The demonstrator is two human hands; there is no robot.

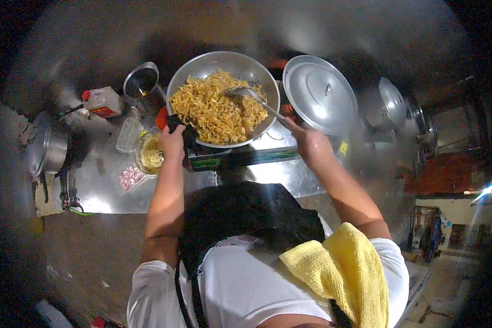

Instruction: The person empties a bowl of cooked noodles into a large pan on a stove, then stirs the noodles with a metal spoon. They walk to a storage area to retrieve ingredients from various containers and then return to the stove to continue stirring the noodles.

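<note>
A large metal wok (250,67) holds a heap of yellowish shredded food (213,106) and sits on a gas stove (246,158). At its lower left edge, my left hand (173,143) grips the wok's rim through a black cloth (182,129). My right hand (313,145) is closed around the handle of a metal ladle (270,108), whose head rests in the food, partly covered. By my left wrist stands a clear bowl of yellow minced food (149,153), beside a plastic tub of chopped pinkish pieces (131,176).
A large metal lid (322,96) leans right of the wok. On the left are a metal pot of dark liquid (141,82), a jug with a red cap (104,101), an empty-looking clear container (129,135) and a lidded pot (51,149). More lidded pots (389,102) stand at right.
</note>
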